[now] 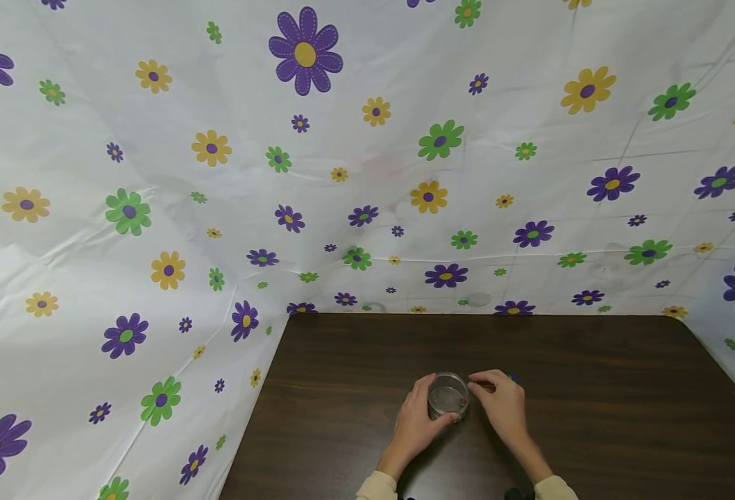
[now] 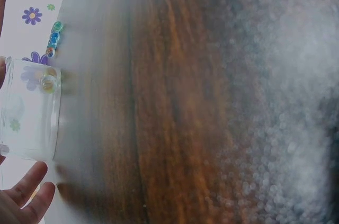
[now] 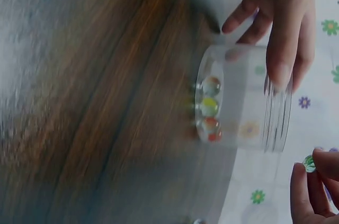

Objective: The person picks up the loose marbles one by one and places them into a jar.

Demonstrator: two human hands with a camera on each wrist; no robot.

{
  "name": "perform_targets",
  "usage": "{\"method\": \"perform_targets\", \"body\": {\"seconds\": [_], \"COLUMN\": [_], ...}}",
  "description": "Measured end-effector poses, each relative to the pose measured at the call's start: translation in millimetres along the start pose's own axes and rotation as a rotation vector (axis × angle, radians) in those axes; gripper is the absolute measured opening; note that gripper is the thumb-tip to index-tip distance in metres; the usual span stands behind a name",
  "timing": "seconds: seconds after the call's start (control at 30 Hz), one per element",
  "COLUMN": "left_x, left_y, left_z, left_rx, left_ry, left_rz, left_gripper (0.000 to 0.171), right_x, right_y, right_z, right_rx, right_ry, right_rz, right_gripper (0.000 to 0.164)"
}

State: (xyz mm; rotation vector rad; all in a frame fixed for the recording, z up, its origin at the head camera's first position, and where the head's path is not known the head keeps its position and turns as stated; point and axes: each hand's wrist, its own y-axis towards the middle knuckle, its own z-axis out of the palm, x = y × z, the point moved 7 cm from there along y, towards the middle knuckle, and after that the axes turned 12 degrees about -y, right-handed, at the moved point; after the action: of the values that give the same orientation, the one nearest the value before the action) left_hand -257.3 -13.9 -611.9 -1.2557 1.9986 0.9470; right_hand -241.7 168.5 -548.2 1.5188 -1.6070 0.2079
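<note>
A clear round jar (image 1: 448, 398) stands on the table, open at the top. Around its near left side curls my left hand (image 1: 414, 422), thumb at the front and fingers behind. Several glass marbles (image 3: 210, 107) lie on the jar's floor, with orange and yellow swirls. My right hand (image 1: 503, 406) is just right of the rim, thumb and fingertip pinching a clear green marble (image 3: 309, 164). In the left wrist view, a short row of blue and green marbles (image 2: 54, 38) rests on the table beyond the jar.
The dark brown wooden table (image 1: 623, 403) carries the jar and loose marbles. A white sheet with printed flowers (image 1: 367, 146) hangs behind and to the left. Something dark (image 1: 516, 494) shows at the bottom edge, too cut off to identify.
</note>
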Motion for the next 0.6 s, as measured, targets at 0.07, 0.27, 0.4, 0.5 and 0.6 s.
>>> {"method": "perform_targets", "body": {"seconds": [0.07,0.27,0.4,0.5,0.6], "left_x": [-0.3,-1.4,-1.6,-1.6,-0.8], "left_y": [0.0,-0.2,-0.5,-0.7,-1.1], "left_z": [-0.2,-1.3,-1.8,-1.9,-1.6], "left_rx": [0.001,0.003,0.003,0.005,0.007], "left_ry": [0.001,0.004,0.006,0.005,0.003], "left_rz": [0.002,0.003,-0.003,-0.009,-0.016], "left_gripper": [0.083,0.082,0.082,0.081,0.081], "right_x": [2.1,10.7,16.0,18.1,18.7], "right_y": [-1.5,-6.2,-8.0,-9.4,-11.6], "right_z": [4.1,12.3,16.1,18.7,22.5], "right_rx": [0.023,0.049,0.058,0.072,0.111], "right_ry": [0.001,0.047,0.032,0.013,0.029], "right_rz": [0.018,0.02,0.002,-0.001,0.004], "right_gripper": [0.016,0.017,0.017,0.018,0.018]}}
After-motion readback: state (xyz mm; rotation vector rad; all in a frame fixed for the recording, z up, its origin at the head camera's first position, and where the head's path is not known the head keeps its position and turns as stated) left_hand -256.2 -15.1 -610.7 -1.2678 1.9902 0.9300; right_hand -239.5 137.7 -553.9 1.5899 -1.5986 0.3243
